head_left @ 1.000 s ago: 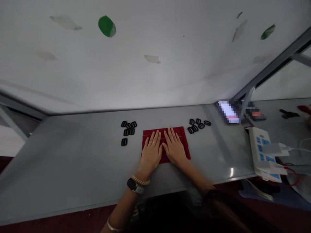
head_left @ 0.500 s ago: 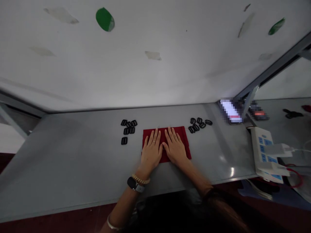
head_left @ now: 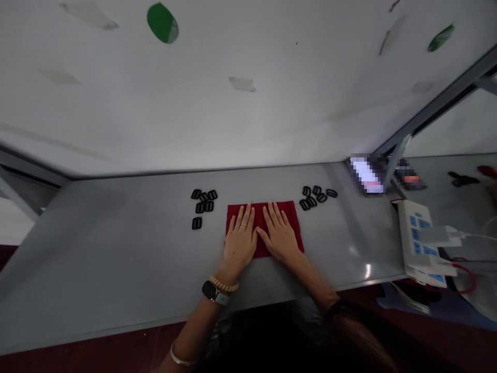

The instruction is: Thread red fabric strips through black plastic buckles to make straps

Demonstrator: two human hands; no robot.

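Head view: my left hand (head_left: 239, 241) and right hand (head_left: 278, 239) are pressing the red cloth (head_left: 259, 217), fingers (head_left: 244, 217) spread. I'm judging it soft, best pinched at its edges.

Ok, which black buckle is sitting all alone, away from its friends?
The bottom buckle in the bunch left of the red cloth: a gap separates it from the five others above it, which lie close together.

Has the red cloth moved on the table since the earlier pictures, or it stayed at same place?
No. The red cloth keeps the same gap to the black buckles on its left, so it shifted neither way.
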